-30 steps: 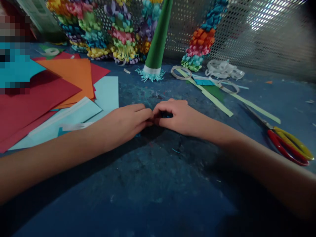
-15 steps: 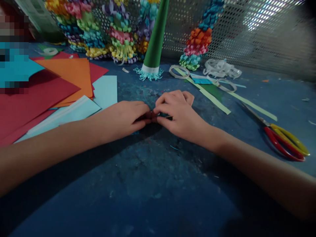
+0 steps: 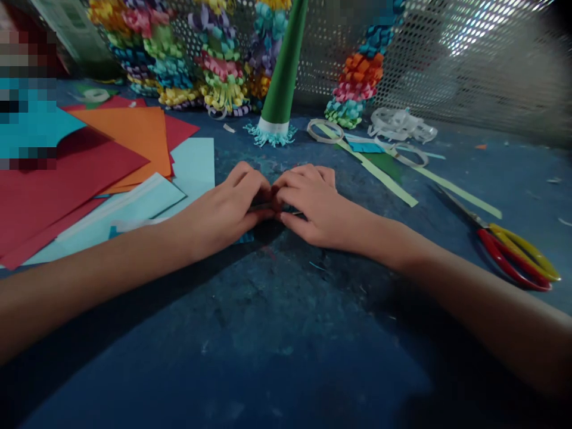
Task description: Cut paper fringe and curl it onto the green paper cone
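My left hand (image 3: 226, 205) and my right hand (image 3: 315, 202) meet at the centre of the table, fingers bent and fingertips nearly touching. Both pinch a thin paper strip (image 3: 261, 207); just its narrow edge shows between the fingers, and the rest is hidden. Below the left fingers pokes out a blue fringed paper end (image 3: 243, 238), and another blue bit shows behind the left forearm. Whether these belong to the pinched strip I cannot tell. Beyond the hands a green paper cone (image 3: 281, 83) stands with a white band and pale blue fringe at its base.
Red (image 3: 67, 170), orange (image 3: 143, 143) and light blue paper sheets (image 3: 196, 161) overlap on the left. To the right lie scissors (image 3: 513, 253) with red and yellow handles, pale green strips (image 3: 393, 185) and tape rolls (image 3: 325, 131). Curled-paper cones (image 3: 223, 71) line a perforated metal panel (image 3: 429, 65).
My left fingers have risen into a more bent arch over the strip. My right hand has shifted slightly left, and more of the blue paper behind the left forearm shows.
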`<state>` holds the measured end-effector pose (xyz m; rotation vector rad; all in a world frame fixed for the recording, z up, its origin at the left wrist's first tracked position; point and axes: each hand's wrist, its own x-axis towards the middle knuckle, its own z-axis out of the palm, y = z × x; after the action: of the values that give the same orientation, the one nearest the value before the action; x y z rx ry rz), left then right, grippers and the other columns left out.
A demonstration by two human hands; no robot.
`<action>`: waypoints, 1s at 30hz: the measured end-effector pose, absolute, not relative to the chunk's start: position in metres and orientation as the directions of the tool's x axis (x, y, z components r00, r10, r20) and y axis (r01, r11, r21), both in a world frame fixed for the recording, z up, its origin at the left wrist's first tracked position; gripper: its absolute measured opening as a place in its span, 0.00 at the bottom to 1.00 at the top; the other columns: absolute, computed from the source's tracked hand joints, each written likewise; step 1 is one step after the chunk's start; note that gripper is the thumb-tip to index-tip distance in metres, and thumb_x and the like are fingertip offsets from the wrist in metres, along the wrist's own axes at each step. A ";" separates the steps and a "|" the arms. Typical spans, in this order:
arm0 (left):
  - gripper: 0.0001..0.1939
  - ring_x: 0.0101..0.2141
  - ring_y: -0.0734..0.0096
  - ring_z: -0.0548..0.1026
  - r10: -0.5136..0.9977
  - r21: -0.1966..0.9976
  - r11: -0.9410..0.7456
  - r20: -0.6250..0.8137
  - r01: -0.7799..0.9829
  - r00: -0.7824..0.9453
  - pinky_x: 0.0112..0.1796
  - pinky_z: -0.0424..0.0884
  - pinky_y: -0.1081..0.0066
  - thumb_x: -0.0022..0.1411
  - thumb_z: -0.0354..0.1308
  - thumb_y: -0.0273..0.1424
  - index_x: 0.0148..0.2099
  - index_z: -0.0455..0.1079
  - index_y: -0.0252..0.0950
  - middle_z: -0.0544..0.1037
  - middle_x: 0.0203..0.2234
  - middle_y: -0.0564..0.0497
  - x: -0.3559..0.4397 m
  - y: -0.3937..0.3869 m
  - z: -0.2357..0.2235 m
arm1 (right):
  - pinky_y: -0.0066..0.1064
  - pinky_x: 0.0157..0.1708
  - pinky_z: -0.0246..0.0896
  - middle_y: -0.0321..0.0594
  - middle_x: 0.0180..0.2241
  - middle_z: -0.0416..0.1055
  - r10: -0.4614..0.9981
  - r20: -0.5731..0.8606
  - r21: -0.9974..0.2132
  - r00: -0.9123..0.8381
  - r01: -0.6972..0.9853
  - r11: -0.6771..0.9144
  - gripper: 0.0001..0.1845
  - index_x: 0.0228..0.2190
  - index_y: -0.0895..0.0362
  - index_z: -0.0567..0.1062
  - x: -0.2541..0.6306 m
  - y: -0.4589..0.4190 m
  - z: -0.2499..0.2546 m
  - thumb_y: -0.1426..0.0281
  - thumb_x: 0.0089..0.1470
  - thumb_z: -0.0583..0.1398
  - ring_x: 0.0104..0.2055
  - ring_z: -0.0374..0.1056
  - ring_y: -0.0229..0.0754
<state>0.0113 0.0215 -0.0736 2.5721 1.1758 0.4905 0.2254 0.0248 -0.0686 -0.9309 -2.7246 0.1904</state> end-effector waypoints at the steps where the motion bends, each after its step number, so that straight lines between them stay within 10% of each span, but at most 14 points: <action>1: 0.06 0.40 0.62 0.75 0.768 0.352 -0.635 0.192 0.688 0.611 0.43 0.71 0.64 0.69 0.52 0.33 0.44 0.65 0.36 0.70 0.45 0.44 0.012 0.021 -0.074 | 0.50 0.52 0.51 0.51 0.47 0.71 0.619 0.190 -0.213 -0.762 0.584 0.783 0.06 0.34 0.56 0.71 0.225 0.026 -0.069 0.72 0.60 0.54 0.52 0.60 0.57; 11: 0.13 0.38 0.55 0.75 0.571 -0.074 -0.815 0.067 0.575 0.818 0.42 0.69 0.62 0.74 0.46 0.33 0.44 0.70 0.33 0.75 0.35 0.44 0.009 0.016 -0.066 | 0.50 0.51 0.49 0.50 0.46 0.68 0.679 0.037 -0.204 -0.733 0.660 0.723 0.04 0.35 0.55 0.66 0.218 0.026 -0.060 0.74 0.60 0.51 0.48 0.61 0.55; 30: 0.07 0.39 0.56 0.79 0.753 0.206 -0.635 -0.055 0.745 0.656 0.37 0.71 0.64 0.71 0.46 0.33 0.42 0.63 0.37 0.79 0.38 0.43 0.014 0.024 -0.059 | 0.49 0.52 0.44 0.49 0.46 0.69 0.658 0.135 -0.132 -0.741 0.644 0.753 0.06 0.33 0.56 0.69 0.219 0.030 -0.063 0.75 0.58 0.53 0.50 0.61 0.55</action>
<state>0.0137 0.0237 -0.0591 2.6631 1.2204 0.0529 0.2195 0.0296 -0.0631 -1.0401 -2.7770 0.1146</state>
